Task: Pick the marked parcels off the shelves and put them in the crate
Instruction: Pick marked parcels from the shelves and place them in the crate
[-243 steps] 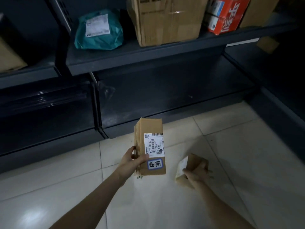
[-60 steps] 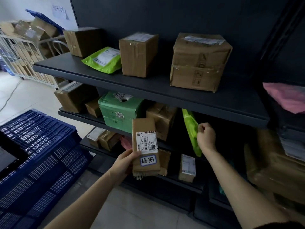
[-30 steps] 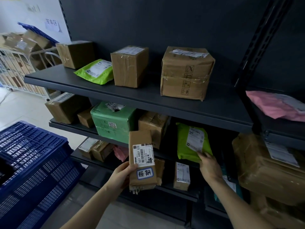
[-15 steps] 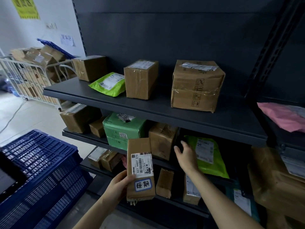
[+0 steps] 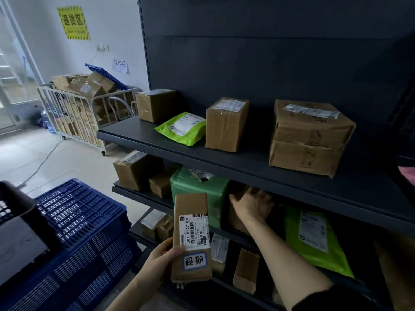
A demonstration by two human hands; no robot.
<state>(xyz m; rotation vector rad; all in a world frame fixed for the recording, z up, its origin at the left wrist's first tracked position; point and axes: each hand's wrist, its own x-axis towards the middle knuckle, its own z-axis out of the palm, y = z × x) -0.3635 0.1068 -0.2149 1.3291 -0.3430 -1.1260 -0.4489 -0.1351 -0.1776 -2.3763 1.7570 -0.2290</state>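
Note:
My left hand (image 5: 159,258) grips a slim brown parcel (image 5: 190,212) upright; it bears a barcode label and a blue-framed handwritten sticker. My right hand (image 5: 252,204) reaches under the upper shelf with spread fingers and touches a brown box (image 5: 235,223) on the middle shelf, between a green-wrapped box (image 5: 197,191) and a lime-green mailer (image 5: 314,239). The blue slatted crate (image 5: 74,232) stands at lower left. The brown box is largely hidden in shadow behind my hand.
The upper dark shelf (image 5: 224,158) carries three brown boxes and a green mailer (image 5: 182,127). More small boxes sit on the lower shelves. A white cage trolley (image 5: 71,115) full of cardboard stands by the far wall, with a cable on the floor.
My right hand left the lime-green mailer and moved left onto the brown box. My view swung left and up. The left hand kept holding the labelled parcel.

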